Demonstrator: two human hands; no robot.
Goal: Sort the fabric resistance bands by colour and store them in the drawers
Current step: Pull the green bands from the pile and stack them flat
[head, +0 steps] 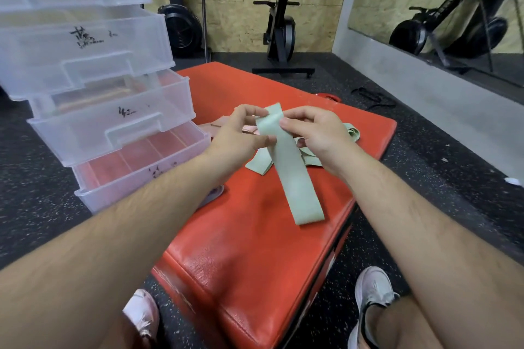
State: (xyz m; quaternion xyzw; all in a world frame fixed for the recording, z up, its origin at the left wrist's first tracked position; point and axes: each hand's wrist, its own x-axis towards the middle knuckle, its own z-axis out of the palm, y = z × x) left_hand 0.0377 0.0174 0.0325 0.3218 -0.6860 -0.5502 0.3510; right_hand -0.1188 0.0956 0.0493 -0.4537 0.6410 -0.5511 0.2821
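Both hands hold one pale green fabric band (295, 178) by its upper end above the red padded box (255, 249). My left hand (241, 133) pinches its left edge, my right hand (312, 130) pinches its right edge. The band hangs down toward me, its lower loop lying on the box. More green bands (309, 157) lie in a heap under my right hand. Pink bands (249, 129) lie behind my left hand; another pink one (212, 195) peeks out under my left forearm. At left stands a clear plastic drawer unit (93, 93) with its drawers pulled out in steps.
The lowest drawer (136, 167) is open, the one above (113, 122) holds pinkish bands. Exercise machines (280, 22) stand at the back wall, a mirror (453, 8) at right. A black strap (374, 99) lies on the speckled floor. My shoes (371, 297) are beside the box.
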